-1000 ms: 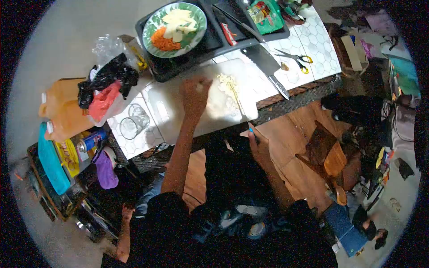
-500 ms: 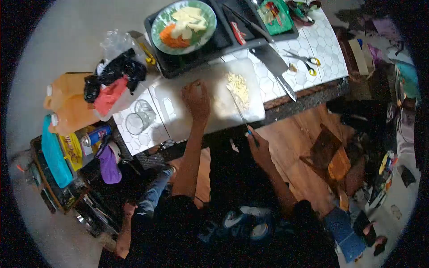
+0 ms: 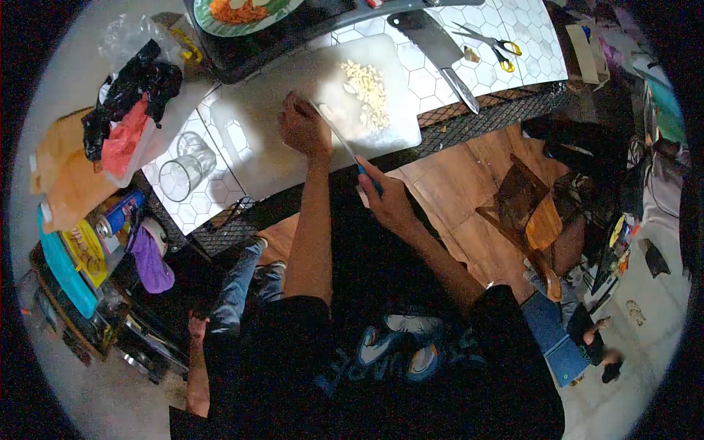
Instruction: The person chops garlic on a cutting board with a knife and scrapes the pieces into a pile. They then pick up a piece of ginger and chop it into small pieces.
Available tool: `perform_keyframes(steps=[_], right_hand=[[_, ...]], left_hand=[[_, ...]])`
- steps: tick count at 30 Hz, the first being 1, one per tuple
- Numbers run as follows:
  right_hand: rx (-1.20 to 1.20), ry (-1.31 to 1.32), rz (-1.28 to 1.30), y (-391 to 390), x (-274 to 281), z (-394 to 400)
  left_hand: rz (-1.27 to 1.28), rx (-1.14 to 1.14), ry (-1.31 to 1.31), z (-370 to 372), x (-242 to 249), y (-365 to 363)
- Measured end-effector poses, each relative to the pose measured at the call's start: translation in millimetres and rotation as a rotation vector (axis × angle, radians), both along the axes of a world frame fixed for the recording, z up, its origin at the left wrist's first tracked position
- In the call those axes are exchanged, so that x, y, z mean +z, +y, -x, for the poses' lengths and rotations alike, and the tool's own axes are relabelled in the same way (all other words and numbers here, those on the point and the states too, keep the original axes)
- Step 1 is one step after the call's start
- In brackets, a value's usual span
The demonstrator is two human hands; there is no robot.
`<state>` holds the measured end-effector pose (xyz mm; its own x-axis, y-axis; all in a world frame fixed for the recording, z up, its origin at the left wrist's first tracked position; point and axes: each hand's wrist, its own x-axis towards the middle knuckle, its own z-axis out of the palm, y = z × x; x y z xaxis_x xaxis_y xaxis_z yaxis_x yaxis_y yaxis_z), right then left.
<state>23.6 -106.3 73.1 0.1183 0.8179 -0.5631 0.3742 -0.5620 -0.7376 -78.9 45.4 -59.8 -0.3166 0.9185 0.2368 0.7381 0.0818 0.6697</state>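
Note:
My right hand (image 3: 387, 196) grips a knife (image 3: 341, 137) with a blue handle, its thin blade pointing up and left over the white cutting board (image 3: 273, 165). Close to the blade's tip, my left hand (image 3: 303, 126) rests on the board with curled fingers; whatever they hold is hidden. A pale piece (image 3: 326, 111) lies just right of the blade near those fingers. Farther right on the board is a loose heap of small, pale chopped pieces (image 3: 365, 94).
Beyond the board sits a plate (image 3: 282, 22) with shredded orange food on a dark tray (image 3: 242, 62). A cleaver (image 3: 429, 44) and yellow-handled scissors (image 3: 500, 45) lie right. A glass (image 3: 183, 172) and plastic bags (image 3: 132, 110) stand left. Another person's hand (image 3: 198, 325) shows lower left.
The knife has moved left from the chopped heap to beside my left hand. The view has shifted, so the table sits higher and farther left in the picture.

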Motion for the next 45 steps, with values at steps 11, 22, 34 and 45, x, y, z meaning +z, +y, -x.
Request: perform_keyframes(steps=[11, 22, 34, 45], right_hand=[[-0.009, -0.098, -0.084, -1.6, -7.7, 13.3], [-0.039, -0.066, -0.054, 4.6, 4.7, 17.7], [-0.118, -0.091, -0.102, 2.3, -0.8, 30.8], [-0.131, -0.036, -0.264, 14.9, -3.3, 24.7]], left_hand=[[0.175, 0.059, -0.012, -1.0, 20.6, 14.1], [0.147, 0.083, 0.026, 0.6, 0.4, 0.9], [0.021, 0.023, 0.089, 5.6, -32.6, -7.2], [-0.116, 0.021, 0.140, -0.7, -7.0, 0.2]])
